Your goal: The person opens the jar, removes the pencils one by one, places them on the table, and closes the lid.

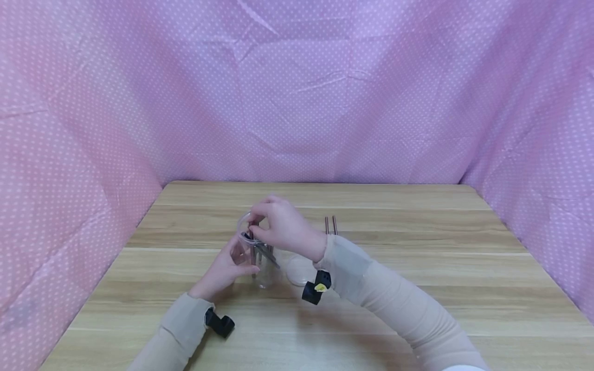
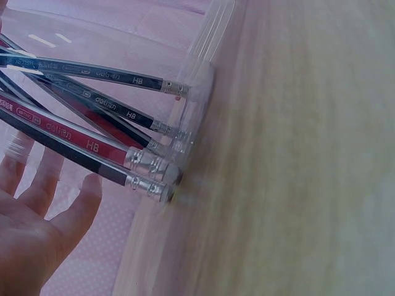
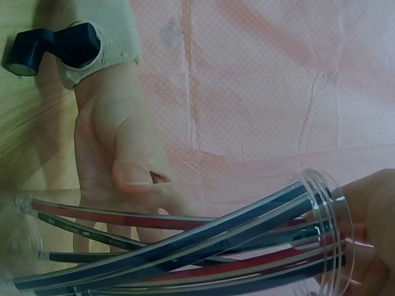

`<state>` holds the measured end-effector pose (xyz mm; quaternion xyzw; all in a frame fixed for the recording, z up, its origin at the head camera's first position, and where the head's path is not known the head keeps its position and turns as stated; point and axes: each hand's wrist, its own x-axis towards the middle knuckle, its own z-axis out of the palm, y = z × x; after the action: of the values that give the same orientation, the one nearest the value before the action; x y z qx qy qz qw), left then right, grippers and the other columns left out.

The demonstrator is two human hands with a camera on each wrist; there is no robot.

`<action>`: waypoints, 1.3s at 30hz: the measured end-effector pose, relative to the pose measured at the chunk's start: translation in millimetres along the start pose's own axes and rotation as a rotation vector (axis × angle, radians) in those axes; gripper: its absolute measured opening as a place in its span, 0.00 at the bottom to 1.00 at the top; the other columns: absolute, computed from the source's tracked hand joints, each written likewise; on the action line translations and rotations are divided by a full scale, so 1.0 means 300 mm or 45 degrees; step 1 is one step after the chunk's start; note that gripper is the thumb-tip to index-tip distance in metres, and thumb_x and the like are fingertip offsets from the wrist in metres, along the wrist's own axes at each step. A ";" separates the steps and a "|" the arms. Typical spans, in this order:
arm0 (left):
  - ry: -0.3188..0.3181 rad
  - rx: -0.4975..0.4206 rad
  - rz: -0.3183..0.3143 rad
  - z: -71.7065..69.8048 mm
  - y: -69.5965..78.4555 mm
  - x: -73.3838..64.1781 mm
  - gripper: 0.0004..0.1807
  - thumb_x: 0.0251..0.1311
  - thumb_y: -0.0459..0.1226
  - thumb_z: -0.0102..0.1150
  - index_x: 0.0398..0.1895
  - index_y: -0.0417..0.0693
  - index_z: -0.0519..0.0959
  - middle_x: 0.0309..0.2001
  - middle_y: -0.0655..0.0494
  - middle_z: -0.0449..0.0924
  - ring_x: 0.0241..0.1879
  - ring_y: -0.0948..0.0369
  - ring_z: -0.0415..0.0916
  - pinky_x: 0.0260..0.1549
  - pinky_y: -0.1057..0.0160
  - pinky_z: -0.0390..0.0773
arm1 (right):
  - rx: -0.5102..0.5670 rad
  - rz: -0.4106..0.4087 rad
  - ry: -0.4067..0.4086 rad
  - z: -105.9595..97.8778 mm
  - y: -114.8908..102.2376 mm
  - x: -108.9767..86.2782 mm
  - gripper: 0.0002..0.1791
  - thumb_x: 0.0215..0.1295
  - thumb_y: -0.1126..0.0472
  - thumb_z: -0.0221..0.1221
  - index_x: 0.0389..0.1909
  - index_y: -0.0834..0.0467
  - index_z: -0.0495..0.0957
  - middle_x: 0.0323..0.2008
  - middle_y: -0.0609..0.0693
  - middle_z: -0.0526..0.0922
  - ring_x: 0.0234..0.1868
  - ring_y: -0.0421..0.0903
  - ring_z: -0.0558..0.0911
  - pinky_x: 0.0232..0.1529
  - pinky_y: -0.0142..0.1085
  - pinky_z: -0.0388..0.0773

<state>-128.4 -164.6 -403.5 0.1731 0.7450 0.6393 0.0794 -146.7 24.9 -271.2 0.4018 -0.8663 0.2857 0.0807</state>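
Note:
A clear plastic jar (image 1: 265, 281) stands on the table with several dark and red pencils (image 2: 68, 128) slanting inside it. Their eraser ends rest at the jar's bottom, and HB lettering shows on some. My left hand (image 1: 226, 269) holds the jar's side, thumb in front and fingers around the far side. At the jar's mouth (image 3: 324, 216), my right hand (image 1: 285, 226) pinches the upper end of a pencil with thumb and fingertips. The jar's rim partly hides those fingertips in the right wrist view.
Right of the jar lies a round clear lid (image 1: 298, 270). Two more pencils (image 1: 330, 225) lie beyond the right wrist, partly hidden by it. The wooden table (image 1: 417, 247) ends at a pink dotted curtain (image 1: 315, 103) behind and at both sides.

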 end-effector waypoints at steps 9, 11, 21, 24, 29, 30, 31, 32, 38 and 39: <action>-0.016 -0.049 0.010 0.003 -0.001 0.006 0.51 0.49 0.24 0.63 0.75 0.48 0.46 0.71 0.41 0.54 0.63 0.63 0.63 0.58 0.74 0.69 | 0.049 -0.060 0.094 0.012 0.013 -0.009 0.06 0.62 0.67 0.58 0.38 0.61 0.79 0.36 0.51 0.84 0.43 0.48 0.77 0.44 0.35 0.77; -0.016 -0.053 0.008 0.003 -0.002 0.008 0.51 0.49 0.23 0.63 0.75 0.46 0.45 0.71 0.39 0.55 0.64 0.56 0.63 0.58 0.70 0.70 | 0.133 -0.075 0.144 0.013 0.017 -0.009 0.07 0.65 0.68 0.54 0.42 0.64 0.77 0.39 0.54 0.83 0.45 0.49 0.78 0.47 0.36 0.78; -0.043 -0.064 0.037 0.000 0.002 0.016 0.53 0.47 0.21 0.63 0.74 0.42 0.44 0.69 0.35 0.57 0.65 0.41 0.59 0.63 0.54 0.65 | 0.745 -0.113 0.547 -0.029 0.017 0.012 0.08 0.70 0.74 0.38 0.46 0.72 0.64 0.35 0.66 0.75 0.38 0.60 0.81 0.41 0.36 0.84; -0.043 -0.075 0.027 0.000 0.005 0.016 0.53 0.47 0.21 0.63 0.74 0.46 0.46 0.70 0.37 0.56 0.66 0.42 0.59 0.64 0.58 0.66 | 0.886 -0.070 0.630 -0.046 0.023 0.017 0.09 0.71 0.73 0.36 0.47 0.72 0.62 0.34 0.67 0.73 0.36 0.63 0.80 0.39 0.39 0.85; -0.050 -0.068 0.019 -0.001 0.003 0.016 0.53 0.46 0.22 0.64 0.74 0.45 0.46 0.70 0.35 0.54 0.66 0.39 0.58 0.64 0.55 0.65 | 1.070 0.015 0.842 -0.085 0.043 0.026 0.08 0.72 0.72 0.35 0.47 0.70 0.61 0.31 0.58 0.72 0.29 0.46 0.82 0.34 0.43 0.86; -0.050 -0.061 0.012 -0.001 0.001 0.016 0.53 0.46 0.22 0.64 0.74 0.45 0.45 0.70 0.34 0.54 0.66 0.38 0.58 0.63 0.56 0.65 | 1.112 0.032 0.887 -0.095 0.049 0.027 0.08 0.72 0.72 0.35 0.47 0.69 0.61 0.32 0.55 0.72 0.28 0.42 0.81 0.33 0.41 0.86; -0.050 -0.060 0.004 -0.002 0.001 0.016 0.53 0.46 0.22 0.64 0.74 0.45 0.45 0.70 0.34 0.53 0.66 0.38 0.58 0.63 0.56 0.66 | 1.154 0.043 0.930 -0.103 0.056 0.029 0.08 0.73 0.71 0.35 0.47 0.67 0.61 0.32 0.53 0.71 0.28 0.39 0.80 0.32 0.41 0.86; -0.048 -0.052 -0.005 -0.003 0.002 0.015 0.53 0.46 0.22 0.64 0.74 0.46 0.45 0.71 0.34 0.53 0.66 0.37 0.58 0.63 0.57 0.66 | 1.201 0.054 0.969 -0.111 0.064 0.030 0.07 0.73 0.70 0.35 0.47 0.66 0.61 0.33 0.51 0.71 0.27 0.39 0.80 0.32 0.40 0.86; -0.038 -0.012 -0.009 -0.004 0.001 0.013 0.52 0.47 0.23 0.64 0.74 0.48 0.46 0.71 0.36 0.54 0.66 0.39 0.59 0.63 0.55 0.65 | 1.405 0.203 1.103 -0.147 0.119 0.030 0.08 0.74 0.68 0.37 0.45 0.55 0.63 0.35 0.48 0.68 0.30 0.42 0.78 0.33 0.41 0.86; -0.037 -0.006 -0.001 -0.004 0.000 0.013 0.52 0.47 0.22 0.64 0.74 0.48 0.46 0.71 0.37 0.54 0.66 0.39 0.59 0.64 0.54 0.65 | 1.420 0.237 1.104 -0.151 0.127 0.029 0.08 0.74 0.67 0.37 0.45 0.54 0.63 0.35 0.48 0.68 0.31 0.42 0.78 0.33 0.41 0.86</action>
<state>-132.4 -164.3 -402.8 0.1819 0.7423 0.6385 0.0908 -184.8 64.3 -247.0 0.1579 -0.5116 0.8261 0.1758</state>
